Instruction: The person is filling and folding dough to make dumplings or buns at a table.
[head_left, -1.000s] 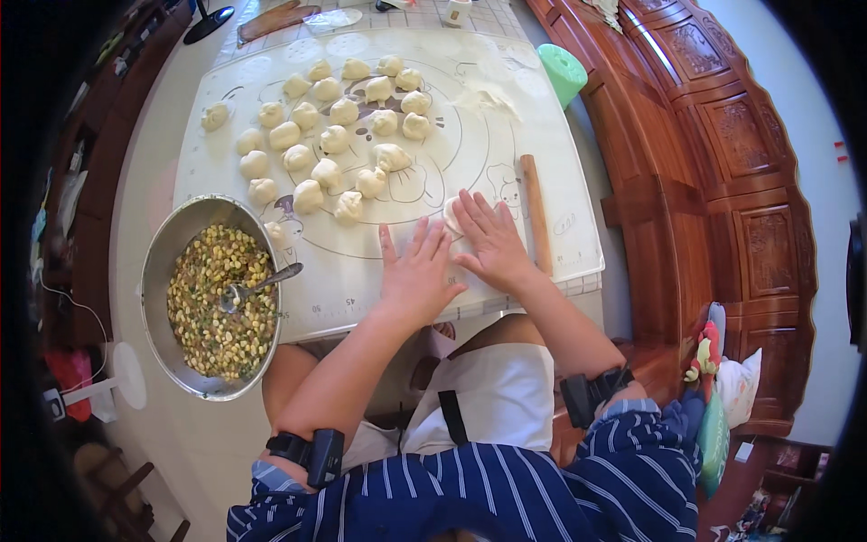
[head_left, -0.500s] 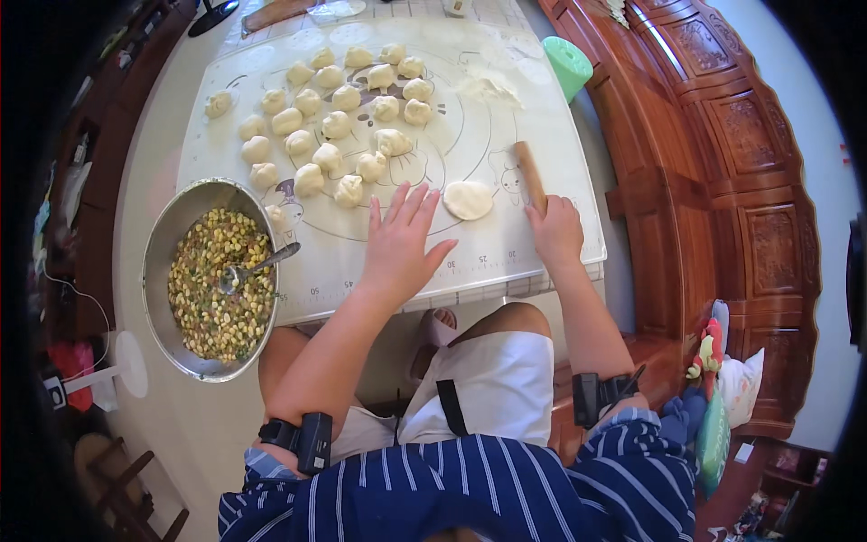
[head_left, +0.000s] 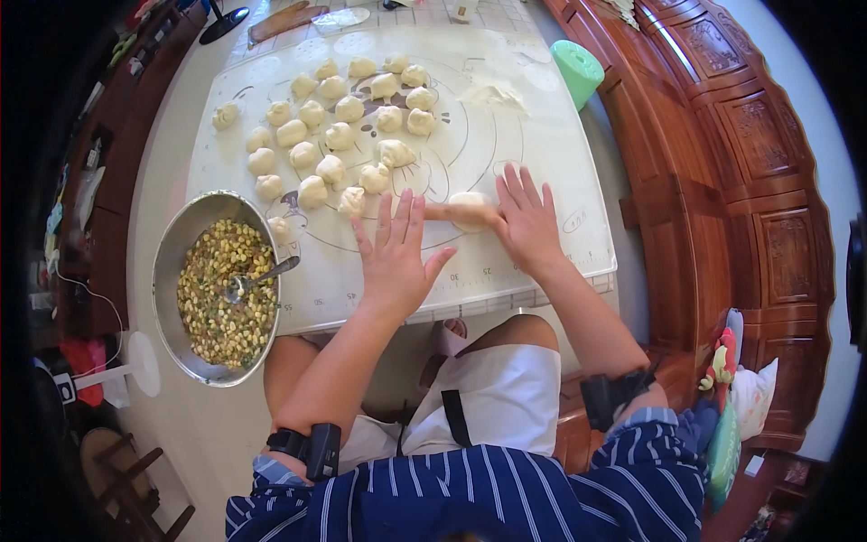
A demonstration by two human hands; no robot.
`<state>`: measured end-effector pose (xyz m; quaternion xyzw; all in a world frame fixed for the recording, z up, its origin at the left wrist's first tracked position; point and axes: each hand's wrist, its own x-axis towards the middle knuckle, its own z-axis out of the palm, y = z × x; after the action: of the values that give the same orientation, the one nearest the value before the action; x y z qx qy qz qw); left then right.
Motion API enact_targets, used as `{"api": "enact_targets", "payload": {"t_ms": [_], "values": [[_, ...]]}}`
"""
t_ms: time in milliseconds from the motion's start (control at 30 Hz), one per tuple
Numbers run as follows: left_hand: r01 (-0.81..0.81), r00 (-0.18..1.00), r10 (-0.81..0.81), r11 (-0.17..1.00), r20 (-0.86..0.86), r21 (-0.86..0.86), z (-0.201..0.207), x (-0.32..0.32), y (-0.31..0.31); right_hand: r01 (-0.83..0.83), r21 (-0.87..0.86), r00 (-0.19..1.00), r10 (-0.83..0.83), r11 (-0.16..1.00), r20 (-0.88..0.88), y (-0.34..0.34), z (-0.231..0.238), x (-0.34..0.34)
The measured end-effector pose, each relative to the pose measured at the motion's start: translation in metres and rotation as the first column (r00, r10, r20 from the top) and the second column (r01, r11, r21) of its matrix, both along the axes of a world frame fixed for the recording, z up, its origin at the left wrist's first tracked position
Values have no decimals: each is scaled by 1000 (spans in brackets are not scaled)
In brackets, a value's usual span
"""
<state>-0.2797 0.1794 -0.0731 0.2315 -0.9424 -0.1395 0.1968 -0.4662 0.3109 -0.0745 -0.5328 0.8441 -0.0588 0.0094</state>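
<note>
Pale, round dough disc [head_left: 468, 198] lies beneath a brown wooden rolling pin [head_left: 442, 212], left hand [head_left: 395, 256] at eight o'clock, right hand [head_left: 529, 226] past three (both flat, fingers outstretched, apart).

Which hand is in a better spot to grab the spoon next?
Probably the left hand: it is nearer the spoon, whose handle sticks out over the rim of the bowl toward it. The right hand is farther off, beyond the flat dough.

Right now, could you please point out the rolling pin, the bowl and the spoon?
Rolling pin [head_left: 438, 212]: head view, visible left part.
Bowl [head_left: 166, 289]: head view, inner left wall.
Spoon [head_left: 278, 269]: head view, handle.
</note>
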Motion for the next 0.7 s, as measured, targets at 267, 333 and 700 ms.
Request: {"api": "enact_targets", "payload": {"t_ms": [267, 333, 700], "values": [[-30, 999, 29, 995, 15, 90, 19, 5, -8, 97, -11, 992, -98, 995, -78, -24, -11, 1], [-12, 996, 26, 987, -87, 158, 24, 5, -10, 138, 55, 989, -134, 989, -64, -23, -12, 6], [6, 992, 16, 986, -128, 169, 33, 6, -17, 193, 54, 979, -188, 980, -77, -27, -17, 13]]}}
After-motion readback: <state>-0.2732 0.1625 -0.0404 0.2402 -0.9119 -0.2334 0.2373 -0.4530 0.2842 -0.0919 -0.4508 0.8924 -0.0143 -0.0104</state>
